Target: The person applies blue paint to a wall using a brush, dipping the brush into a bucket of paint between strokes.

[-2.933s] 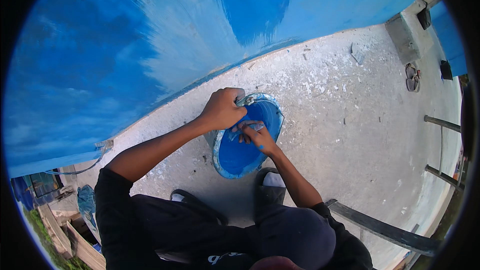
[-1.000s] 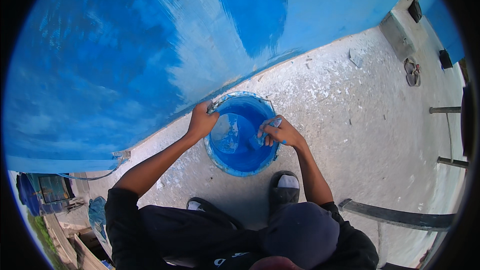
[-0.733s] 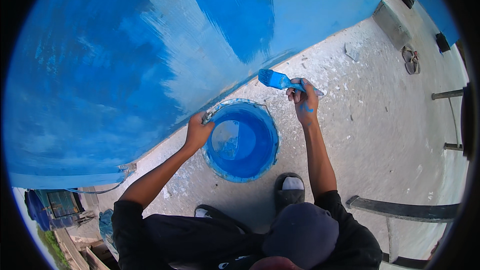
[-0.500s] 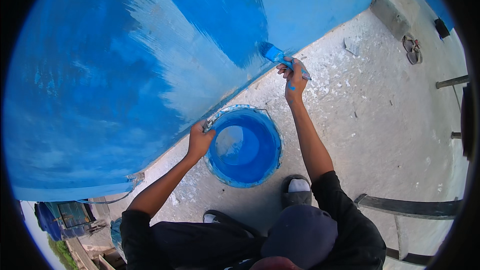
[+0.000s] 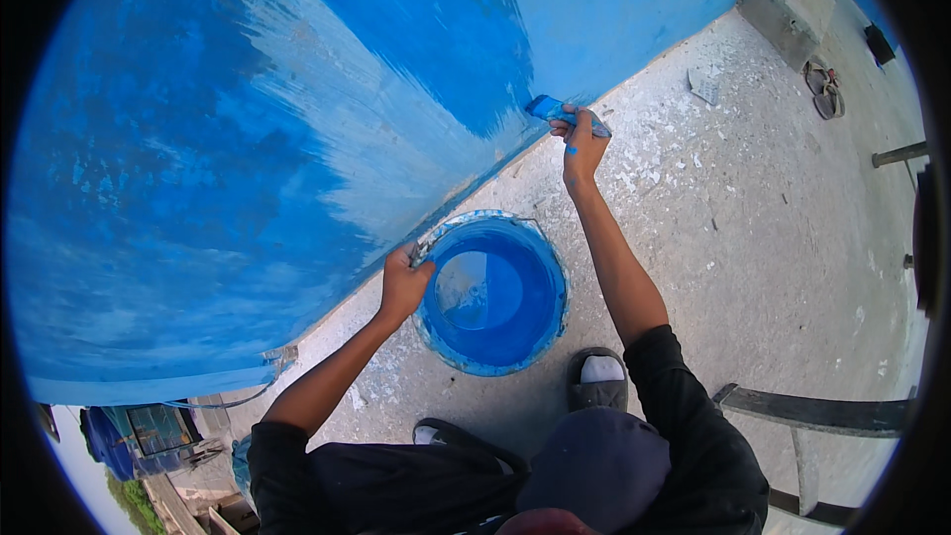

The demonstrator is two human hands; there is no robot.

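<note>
Wall point(image 5: 436, 50): rises ahead of both hands and to their left; carries patchy deep blue, a pale brushed streak, a second deep-blue band and light blue toward the right.
Floor point(image 5: 733, 238): spreads beneath both hands; grey, speckled white.
Dark curved beam point(image 5: 812, 409): lies right of the right hand, nearer the body, well apart.
Concrete block point(image 5: 788, 5): sits beyond the right hand, to its right, at the foot of the wall.
Bucket point(image 5: 543, 297): hangs or stands just right of the left hand, nearer the body than the right hand; base hidden, so cannot tell which. Shows a blue-coated inside, white-and-blue smeared rim, pale patch at left of the bottom.
Slippers point(image 5: 598, 394): dark, worn over pale socks, nearer the body than both hands.
Left hand point(image 5: 406, 285): closed on the bucket's left rim, thumb toward the inside, other fingers mostly hidden.
Right hand point(image 5: 584, 144): curled firmly round a brush handle; bears blue spots.
Sandals point(image 5: 824, 89): lie well to the right of the right hand.
Paintbrush point(image 5: 555, 110): held in the right hand, partly covered by fingers; blue-coated, dark-bristled, tilted, bristles pointing left toward the lower wall. Cannot tell contact there.
</note>
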